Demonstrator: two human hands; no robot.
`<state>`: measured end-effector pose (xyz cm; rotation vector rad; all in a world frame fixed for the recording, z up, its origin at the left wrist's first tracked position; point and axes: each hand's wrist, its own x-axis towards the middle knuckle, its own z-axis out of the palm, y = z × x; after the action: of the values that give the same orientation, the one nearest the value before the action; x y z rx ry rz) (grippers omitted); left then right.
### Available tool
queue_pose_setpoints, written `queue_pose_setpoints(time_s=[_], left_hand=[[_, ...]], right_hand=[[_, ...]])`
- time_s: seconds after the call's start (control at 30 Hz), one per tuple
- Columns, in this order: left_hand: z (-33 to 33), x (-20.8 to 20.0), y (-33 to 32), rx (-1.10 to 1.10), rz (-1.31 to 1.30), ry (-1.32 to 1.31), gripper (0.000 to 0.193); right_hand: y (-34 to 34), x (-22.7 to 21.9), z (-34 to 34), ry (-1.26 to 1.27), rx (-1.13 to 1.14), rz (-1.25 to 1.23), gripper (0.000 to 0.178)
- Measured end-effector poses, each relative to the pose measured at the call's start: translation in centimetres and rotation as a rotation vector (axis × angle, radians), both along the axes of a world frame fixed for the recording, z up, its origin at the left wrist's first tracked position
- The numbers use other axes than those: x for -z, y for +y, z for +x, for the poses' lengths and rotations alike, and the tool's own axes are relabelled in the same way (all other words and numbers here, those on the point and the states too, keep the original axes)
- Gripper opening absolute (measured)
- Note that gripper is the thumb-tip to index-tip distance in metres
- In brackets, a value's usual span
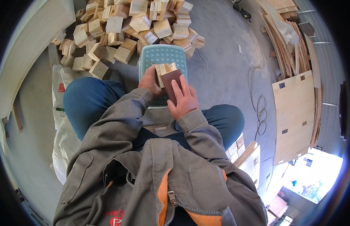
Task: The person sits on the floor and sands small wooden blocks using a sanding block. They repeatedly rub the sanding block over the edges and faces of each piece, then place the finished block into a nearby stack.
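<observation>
My left hand (149,81) is closed around a small layered plywood block (161,71) and holds it above a pale blue-green plastic stool (152,52) between my knees. Pressed against the block's right side is a flat reddish-brown sanding block (169,80), a rectangle with a smooth-looking dark face. My right hand (185,100) grips it, with the fingers laid over its face and the thumb at its lower left edge. The underside of the plywood block and most of my left fingers are hidden.
Beyond the stool lies a heap of similar plywood blocks (141,22). White sacks (62,128) rest by my left knee. Plywood sheets (293,113) lean along the right wall, with a looped cable (261,116) on the floor before them. More stacked wood (235,148) sits beside my right knee.
</observation>
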<state>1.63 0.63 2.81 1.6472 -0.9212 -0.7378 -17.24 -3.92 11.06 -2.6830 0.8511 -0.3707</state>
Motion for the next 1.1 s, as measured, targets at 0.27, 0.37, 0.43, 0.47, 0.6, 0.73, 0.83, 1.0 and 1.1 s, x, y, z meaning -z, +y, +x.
queue_pose_setpoints(time_s=[0.27,0.37,0.43,0.47,0.6,0.73,0.83,1.0,1.1], left_hand=[[0.0,2.5,-0.1,-0.023,0.055,-0.115,0.092],[-0.3,0.5,0.0,-0.050,0.087,-0.173,0.086],[0.1,0.6,0.3,-0.021,0.072,-0.170,0.087],[0.2,0.7,0.3,-0.002,0.081,-0.149,0.088],[0.1,1.3,0.3,-0.029,0.071,-0.144,0.085],[-0.2,1.1,0.4,-0.053,0.060,-0.159,0.083],[-0.4,0.8,0.4,-0.041,0.044,-0.146,0.085],[-0.3,1.8,0.3,-0.045,0.082,-0.158,0.090],[0.0,2.2,0.2,-0.033,0.047,-0.167,0.092]], right_hand=[[-2.8,1.3,4.2,0.022,0.084,-0.096,0.072],[-5.9,0.3,8.1,0.091,0.169,-0.083,0.070],[-6.7,-0.7,9.6,0.174,0.205,-0.013,0.069],[-6.6,-0.3,9.5,0.139,0.183,-0.060,0.069],[-5.1,1.7,6.3,0.034,0.078,-0.120,0.070],[-0.5,0.8,0.8,0.026,0.010,-0.046,0.075],[1.5,0.6,-1.8,-0.018,-0.042,-0.057,0.076],[1.0,0.5,0.3,-0.017,-0.007,-0.061,0.072],[-1.8,0.8,4.9,0.012,0.038,-0.070,0.070]])
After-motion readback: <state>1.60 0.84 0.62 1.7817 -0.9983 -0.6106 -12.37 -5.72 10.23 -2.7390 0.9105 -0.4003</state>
